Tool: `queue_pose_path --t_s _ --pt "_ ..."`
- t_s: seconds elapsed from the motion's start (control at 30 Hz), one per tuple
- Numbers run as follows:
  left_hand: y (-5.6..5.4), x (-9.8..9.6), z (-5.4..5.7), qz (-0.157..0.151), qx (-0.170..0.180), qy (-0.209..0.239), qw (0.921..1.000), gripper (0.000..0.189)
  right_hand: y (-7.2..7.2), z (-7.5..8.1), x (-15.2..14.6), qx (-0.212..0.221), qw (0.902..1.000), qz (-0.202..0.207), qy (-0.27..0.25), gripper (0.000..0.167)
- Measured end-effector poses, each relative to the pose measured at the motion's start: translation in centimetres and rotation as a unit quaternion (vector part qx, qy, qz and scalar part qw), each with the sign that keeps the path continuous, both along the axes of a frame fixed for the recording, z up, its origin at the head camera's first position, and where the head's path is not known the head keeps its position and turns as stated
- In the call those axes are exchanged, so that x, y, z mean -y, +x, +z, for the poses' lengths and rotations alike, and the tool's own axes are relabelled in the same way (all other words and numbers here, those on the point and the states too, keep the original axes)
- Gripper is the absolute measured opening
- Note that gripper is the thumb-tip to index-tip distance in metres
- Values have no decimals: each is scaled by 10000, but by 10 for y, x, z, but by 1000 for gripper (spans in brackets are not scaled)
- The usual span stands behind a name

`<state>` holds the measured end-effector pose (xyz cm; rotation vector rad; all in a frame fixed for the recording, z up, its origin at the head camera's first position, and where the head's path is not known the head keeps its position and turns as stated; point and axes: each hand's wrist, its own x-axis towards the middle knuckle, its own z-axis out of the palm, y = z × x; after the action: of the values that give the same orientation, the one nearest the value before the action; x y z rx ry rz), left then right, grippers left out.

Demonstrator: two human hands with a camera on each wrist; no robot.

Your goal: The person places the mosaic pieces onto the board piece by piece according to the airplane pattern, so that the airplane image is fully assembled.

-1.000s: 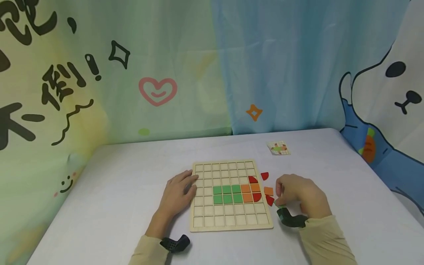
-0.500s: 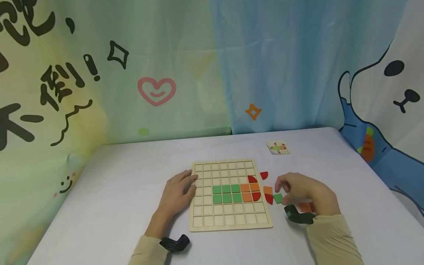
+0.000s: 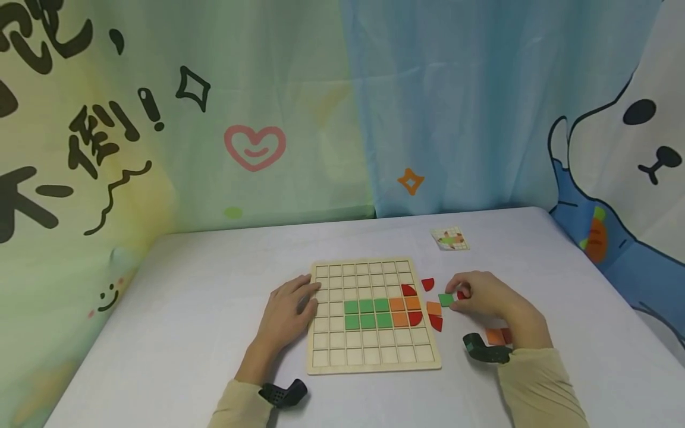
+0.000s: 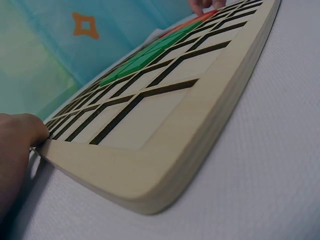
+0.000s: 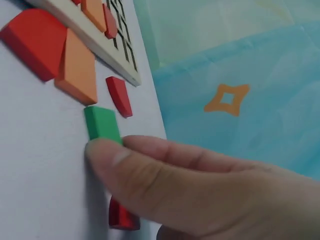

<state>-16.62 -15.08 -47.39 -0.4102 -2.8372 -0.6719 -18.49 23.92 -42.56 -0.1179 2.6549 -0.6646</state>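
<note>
A small green square tile (image 3: 446, 300) is pinched between the thumb and fingers of my right hand (image 3: 489, 294), just right of the wooden grid board (image 3: 374, 370). The right wrist view shows the tile's green end (image 5: 100, 122) sticking out past the thumb. My left hand (image 3: 286, 309) rests at the board's left edge with relaxed fingers touching its rim. Set in the grid are green tiles (image 3: 366, 306), orange tiles (image 3: 396, 305) and red rounded pieces (image 3: 408, 290). Part of a red piece (image 5: 122, 216) shows below my right hand in that wrist view.
Beside the board's right edge lie an orange tile (image 3: 434, 308) and red pieces (image 3: 436, 323). Another orange tile (image 3: 495, 337) and a dark red piece (image 3: 506, 336) lie near my right wrist. A printed pattern card (image 3: 451, 239) is at the back right.
The right hand let go of the green tile, drew back, then took hold of it again; the tile is now farther back on the table. The left hand and the board stay in place.
</note>
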Motion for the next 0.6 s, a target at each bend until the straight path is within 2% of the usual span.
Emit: queue_pose_path --t_s 0.2,0.6 --pt "-1 0 -2 -14 -52 24 10000 34 1 -1 -2 -64 10000 -10 -51 34" --pt "-2 -1 -4 -3 18 45 10000 34 2 -5 -4 -349 9990 40 -291 31"
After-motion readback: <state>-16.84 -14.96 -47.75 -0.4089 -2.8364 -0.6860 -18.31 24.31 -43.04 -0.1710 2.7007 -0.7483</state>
